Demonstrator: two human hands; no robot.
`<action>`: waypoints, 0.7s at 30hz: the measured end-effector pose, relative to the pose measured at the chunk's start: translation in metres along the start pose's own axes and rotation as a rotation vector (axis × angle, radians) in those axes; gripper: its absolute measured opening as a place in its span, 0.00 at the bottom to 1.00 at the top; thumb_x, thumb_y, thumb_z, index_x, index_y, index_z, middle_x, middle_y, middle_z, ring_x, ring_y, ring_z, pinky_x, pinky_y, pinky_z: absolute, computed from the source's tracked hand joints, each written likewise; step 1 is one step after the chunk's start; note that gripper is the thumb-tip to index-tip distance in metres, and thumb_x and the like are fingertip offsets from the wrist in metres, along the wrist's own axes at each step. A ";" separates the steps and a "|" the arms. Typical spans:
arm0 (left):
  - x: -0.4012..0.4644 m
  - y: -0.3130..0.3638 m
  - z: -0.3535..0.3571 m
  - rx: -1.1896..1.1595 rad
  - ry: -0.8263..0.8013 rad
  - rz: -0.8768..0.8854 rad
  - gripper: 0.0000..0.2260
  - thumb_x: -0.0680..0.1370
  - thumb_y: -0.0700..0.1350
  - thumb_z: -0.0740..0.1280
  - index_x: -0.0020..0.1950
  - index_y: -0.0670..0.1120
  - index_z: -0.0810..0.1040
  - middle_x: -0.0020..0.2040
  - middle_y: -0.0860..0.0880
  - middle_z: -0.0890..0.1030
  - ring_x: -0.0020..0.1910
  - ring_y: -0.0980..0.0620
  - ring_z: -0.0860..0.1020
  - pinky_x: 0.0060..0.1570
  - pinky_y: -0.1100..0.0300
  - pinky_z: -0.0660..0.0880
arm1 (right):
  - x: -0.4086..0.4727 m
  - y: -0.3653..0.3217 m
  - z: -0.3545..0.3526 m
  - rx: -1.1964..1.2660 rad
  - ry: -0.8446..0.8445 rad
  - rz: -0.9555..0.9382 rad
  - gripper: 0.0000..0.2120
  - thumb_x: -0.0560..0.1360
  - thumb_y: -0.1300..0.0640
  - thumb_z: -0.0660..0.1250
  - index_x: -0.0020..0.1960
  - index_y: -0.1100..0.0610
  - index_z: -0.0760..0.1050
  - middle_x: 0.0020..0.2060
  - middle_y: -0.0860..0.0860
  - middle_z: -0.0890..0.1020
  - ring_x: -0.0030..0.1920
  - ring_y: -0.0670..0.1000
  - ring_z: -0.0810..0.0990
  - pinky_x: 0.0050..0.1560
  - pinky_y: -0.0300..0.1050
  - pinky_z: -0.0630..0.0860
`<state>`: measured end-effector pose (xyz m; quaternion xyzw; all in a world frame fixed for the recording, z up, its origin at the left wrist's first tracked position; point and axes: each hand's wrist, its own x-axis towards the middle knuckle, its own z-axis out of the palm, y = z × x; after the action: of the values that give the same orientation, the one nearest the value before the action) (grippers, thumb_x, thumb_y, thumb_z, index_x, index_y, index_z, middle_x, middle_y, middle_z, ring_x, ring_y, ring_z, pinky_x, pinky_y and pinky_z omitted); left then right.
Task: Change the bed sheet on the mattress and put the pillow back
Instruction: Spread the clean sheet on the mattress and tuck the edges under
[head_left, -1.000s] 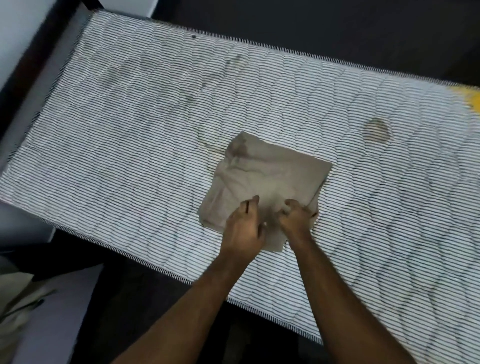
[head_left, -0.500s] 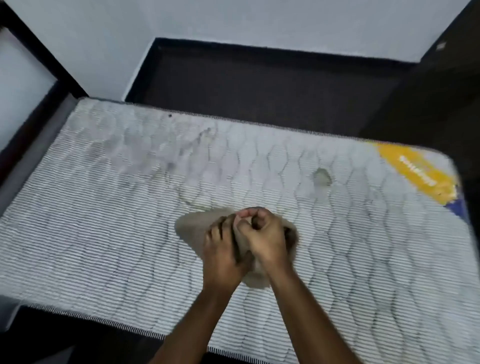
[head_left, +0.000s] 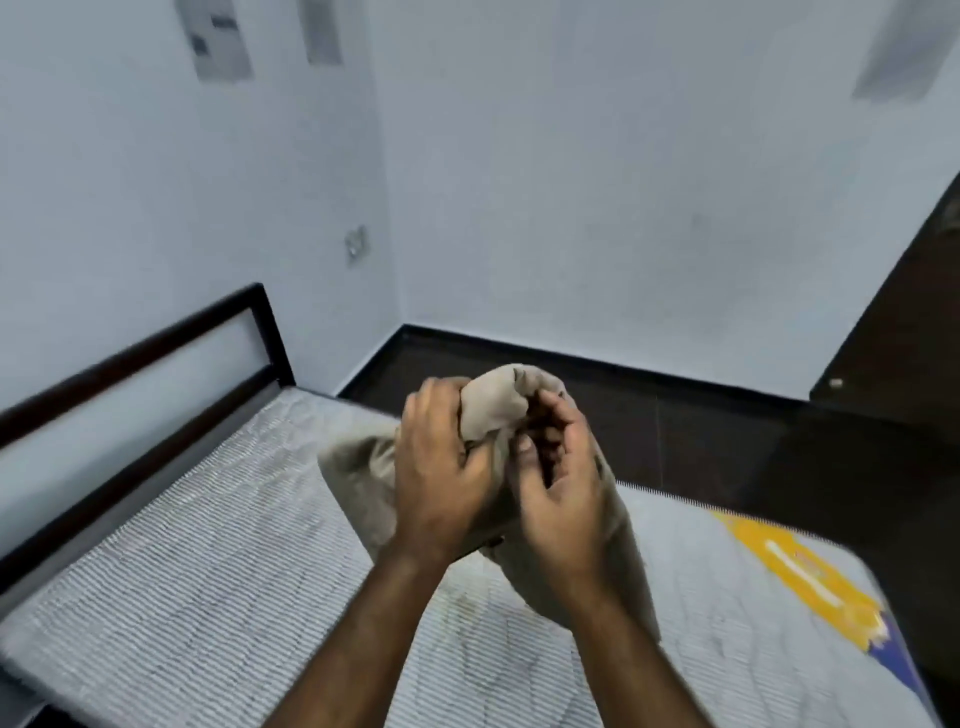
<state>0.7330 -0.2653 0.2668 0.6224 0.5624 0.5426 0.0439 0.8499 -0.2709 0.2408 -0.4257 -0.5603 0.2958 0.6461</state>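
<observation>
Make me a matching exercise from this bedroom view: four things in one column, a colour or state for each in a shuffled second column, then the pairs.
1. bed sheet
2. mattress
3. mattress label
4. bed frame

A. dark, at the bed's end by the wall
B. yellow, at the corner
C. beige, bunched in both hands
D. bare, grey-striped

Pairs: 1-C, 2-D, 3-B, 4-A

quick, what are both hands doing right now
left hand: closed, gripping the beige sheet
right hand: fingers curled, holding the same sheet
</observation>
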 end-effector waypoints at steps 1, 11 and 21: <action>0.005 0.016 -0.007 -0.023 0.045 0.039 0.16 0.73 0.45 0.74 0.55 0.54 0.71 0.49 0.57 0.74 0.51 0.51 0.74 0.50 0.52 0.73 | 0.001 -0.007 -0.005 -0.016 0.011 -0.060 0.20 0.81 0.62 0.66 0.71 0.50 0.72 0.66 0.43 0.77 0.69 0.51 0.76 0.68 0.55 0.74; 0.035 0.112 -0.067 -0.009 0.181 0.305 0.12 0.73 0.41 0.70 0.56 0.47 0.74 0.51 0.52 0.76 0.53 0.48 0.76 0.51 0.47 0.74 | 0.010 -0.082 -0.025 -0.011 -0.141 -0.267 0.34 0.79 0.55 0.70 0.80 0.50 0.58 0.78 0.46 0.61 0.79 0.50 0.60 0.77 0.52 0.64; 0.039 0.122 -0.140 -0.232 0.279 0.267 0.11 0.75 0.44 0.75 0.52 0.50 0.76 0.47 0.55 0.79 0.47 0.54 0.79 0.47 0.51 0.77 | -0.002 -0.148 0.010 -0.018 -0.090 -0.199 0.36 0.71 0.46 0.78 0.73 0.42 0.65 0.72 0.45 0.70 0.72 0.40 0.70 0.72 0.50 0.72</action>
<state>0.7020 -0.3581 0.4294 0.6010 0.4097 0.6854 -0.0352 0.8254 -0.3388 0.3709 -0.3598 -0.6309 0.2442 0.6425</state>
